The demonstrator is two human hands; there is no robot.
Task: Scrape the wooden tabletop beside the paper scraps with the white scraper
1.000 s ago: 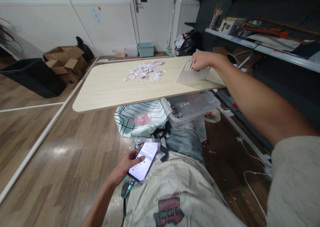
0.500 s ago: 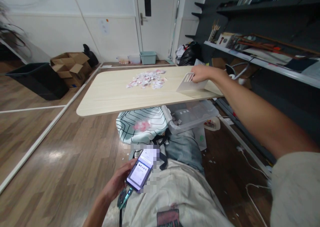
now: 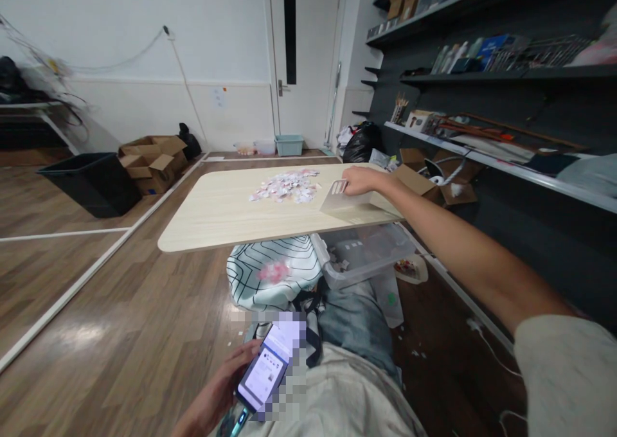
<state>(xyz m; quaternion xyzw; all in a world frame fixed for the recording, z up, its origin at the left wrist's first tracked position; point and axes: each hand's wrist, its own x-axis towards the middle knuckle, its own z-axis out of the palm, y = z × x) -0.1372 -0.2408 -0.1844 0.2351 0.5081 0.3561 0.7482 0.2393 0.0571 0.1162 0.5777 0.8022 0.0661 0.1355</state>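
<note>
My left hand holds a lit smartphone low over my lap, with a teal-tipped cable plugged into its lower end. With my arm stretched out over a pale wooden tabletop, my right hand grips a white flat scraper by its slotted top. The scraper leans with its lower edge at the board. To its left lies a loose pile of small white and pinkish paper pieces, a narrow gap away. The scraper and my hand hide part of the board behind them.
Below the board's near edge sit a clear plastic bin holding a few pieces and a black-lined cloth with a pink patch. A black bin and cardboard boxes stand left; dark shelves line the right.
The view has tilted upward. My right hand and the scraper have moved left along the board, closer to the paper pile. My left hand still holds the phone.
</note>
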